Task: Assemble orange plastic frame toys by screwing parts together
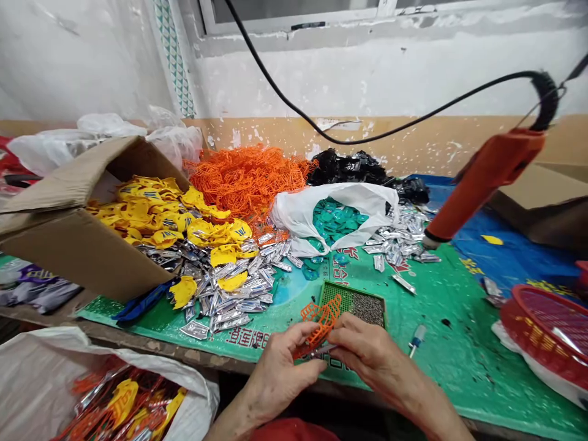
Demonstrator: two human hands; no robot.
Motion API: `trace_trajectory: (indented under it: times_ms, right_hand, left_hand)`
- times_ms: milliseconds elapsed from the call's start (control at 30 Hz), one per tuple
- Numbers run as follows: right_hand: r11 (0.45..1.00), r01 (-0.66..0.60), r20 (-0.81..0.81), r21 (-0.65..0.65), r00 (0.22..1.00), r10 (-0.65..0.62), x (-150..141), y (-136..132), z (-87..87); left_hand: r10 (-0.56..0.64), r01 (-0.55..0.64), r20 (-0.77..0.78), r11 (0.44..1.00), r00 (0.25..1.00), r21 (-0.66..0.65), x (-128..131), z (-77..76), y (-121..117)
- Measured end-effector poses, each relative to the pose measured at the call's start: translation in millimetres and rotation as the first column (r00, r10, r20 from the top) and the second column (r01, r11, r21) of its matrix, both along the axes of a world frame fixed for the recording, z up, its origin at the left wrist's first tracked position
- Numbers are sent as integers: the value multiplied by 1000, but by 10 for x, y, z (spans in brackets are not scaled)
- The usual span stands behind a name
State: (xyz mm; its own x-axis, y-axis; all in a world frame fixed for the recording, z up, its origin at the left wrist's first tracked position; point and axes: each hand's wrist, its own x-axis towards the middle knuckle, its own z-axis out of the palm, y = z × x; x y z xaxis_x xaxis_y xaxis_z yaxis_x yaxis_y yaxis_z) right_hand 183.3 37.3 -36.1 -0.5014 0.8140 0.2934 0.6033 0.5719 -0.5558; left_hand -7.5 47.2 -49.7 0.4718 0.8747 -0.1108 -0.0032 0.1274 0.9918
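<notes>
Between my hands, over the table's front edge, is an orange lattice-like plastic part point(325, 316). My left hand point(281, 370) grips its lower end between thumb and fingers. My right hand point(367, 349) is closed at the same end, its fingertips pinching a small silvery piece point(321, 351) against the orange part. How the two fit together is hidden by the fingers. Just behind the hands lies a shallow green tray point(337, 288) with many small dark metal bits, perhaps screws, in its right part. A small screwdriver point(418, 338) rests to the right of my right hand.
An orange power screwdriver point(487, 184) hangs by a black cable at right. Behind lie piles of orange lattices point(248, 177), yellow pieces point(151, 208), silver pieces point(248, 288) and black parts point(349, 165). A white bag point(294, 208) holds teal pieces. A red basket point(546, 337) and sack point(37, 373) flank me.
</notes>
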Motion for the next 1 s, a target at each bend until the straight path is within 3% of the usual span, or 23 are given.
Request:
trace_trajectory:
  times_ms: [167,233,367,433,533,700,1000]
  right_hand:
    - [952,103,-10,287,994,-104,-79,-42,-125]
    - [914,124,-37,386,992,-119,-96,-63,-155]
    - [882,197,-126,428,979,-158,-90,-113,-143]
    - [864,208,-154,459,976,-153,-80,-144,-124]
    - [838,214,-167,502,975,-149,-81,-198,-128]
    - [805,243,-182,542,968,-170,-111,-277,-175]
    - [789,214,-199,576,973,-118,-98,-326,-130]
  left_hand:
    - [93,-16,-226,947,970,320,-25,4,-22]
    - [134,-9,-231,880,964,474,-34,-21,-26]
    - [127,54,-196,695,972,717,-42,-104,-15]
    - [107,81,-185,616,977,784,-44,-118,-8]
    - [86,105,-180,541,980,834,-56,-91,-6]
    - [55,158,-210,482,976,862,-86,-30,-31]
    - [33,224,-272,480,962,848,-91,-12,-39]
